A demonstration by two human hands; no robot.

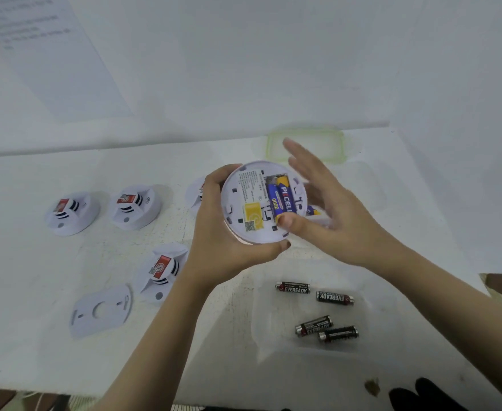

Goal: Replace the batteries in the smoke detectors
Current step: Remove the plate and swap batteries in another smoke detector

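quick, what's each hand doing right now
Left hand: grips the smoke detector, its battery side facing up.
Right hand: open, fingers straight, thumb pressing on the blue PKCELL battery in the compartment.

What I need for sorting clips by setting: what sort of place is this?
Likely a staged workstation indoors: a white-covered table, several detectors laid out, loose batteries, a plain white wall behind.

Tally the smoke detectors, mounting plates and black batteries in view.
Smoke detectors: 5, one in the left hand, one partly hidden behind it
Mounting plates: 1
Black Eveready batteries: 4
Total: 10
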